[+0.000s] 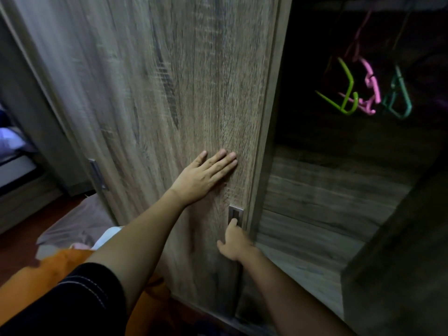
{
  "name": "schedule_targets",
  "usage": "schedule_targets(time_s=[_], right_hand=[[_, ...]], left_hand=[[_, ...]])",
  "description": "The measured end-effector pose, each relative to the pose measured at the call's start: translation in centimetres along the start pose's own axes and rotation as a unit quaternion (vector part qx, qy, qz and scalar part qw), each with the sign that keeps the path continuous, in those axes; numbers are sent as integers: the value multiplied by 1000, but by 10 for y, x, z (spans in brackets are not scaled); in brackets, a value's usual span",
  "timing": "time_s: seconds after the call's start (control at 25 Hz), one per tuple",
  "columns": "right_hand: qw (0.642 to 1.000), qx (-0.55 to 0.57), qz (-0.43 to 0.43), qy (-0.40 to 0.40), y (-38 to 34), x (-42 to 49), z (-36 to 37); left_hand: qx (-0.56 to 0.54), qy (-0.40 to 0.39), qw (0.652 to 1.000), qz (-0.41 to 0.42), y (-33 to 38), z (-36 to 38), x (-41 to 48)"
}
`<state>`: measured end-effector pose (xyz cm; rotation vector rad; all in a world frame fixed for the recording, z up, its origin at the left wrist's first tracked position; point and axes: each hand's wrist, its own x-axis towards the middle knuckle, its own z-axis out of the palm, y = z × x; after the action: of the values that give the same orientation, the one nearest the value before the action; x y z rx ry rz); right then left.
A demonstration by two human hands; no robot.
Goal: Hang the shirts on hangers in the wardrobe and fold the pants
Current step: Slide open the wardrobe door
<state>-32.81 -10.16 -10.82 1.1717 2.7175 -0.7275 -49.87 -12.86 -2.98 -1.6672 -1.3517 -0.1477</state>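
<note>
A wooden sliding wardrobe door (169,93) fills the middle of the view. My left hand (206,177) lies flat on it, fingers spread. My right hand (234,241) is lower, with its fingers hooked into the recessed metal handle (235,214) near the door's right edge. To the right the wardrobe stands open and dark. Empty hangers hang inside: a lime green one (344,93), a pink one (371,90) and a teal one (398,98). Clothes lie at lower left: an orange garment (48,270) and a greyish-pink one (77,224).
A wooden shelf (327,190) sits inside the wardrobe below the hangers. A second door with a metal handle (97,174) is at the left. A dark panel (400,263) stands at lower right. A bed edge (12,151) shows at far left.
</note>
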Motion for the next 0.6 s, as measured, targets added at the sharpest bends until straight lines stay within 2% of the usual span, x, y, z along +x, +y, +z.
schedule_targets(time_s=[0.16, 0.24, 0.28, 0.36, 0.44, 0.6], right_hand=[[999, -25, -2, 20, 2, -5, -2], [998, -56, -9, 34, -3, -9, -4], [997, -75, -15, 33, -7, -11, -5], [995, -88, -31, 36, -25, -13, -5], [994, -76, -61, 42, -50, -12, -2], [987, -53, -143, 58, -108, -9, 11]], left_hand=[[-32, -65, 997, -28, 5, -23, 4], [-36, -123, 989, -69, 11, -40, -3], [-32, -147, 982, -114, 14, -50, -10], [-55, -185, 947, -257, 21, -75, -33], [-68, -179, 907, -376, 27, -105, -63], [-14, -246, 854, -459, 23, -157, -156]])
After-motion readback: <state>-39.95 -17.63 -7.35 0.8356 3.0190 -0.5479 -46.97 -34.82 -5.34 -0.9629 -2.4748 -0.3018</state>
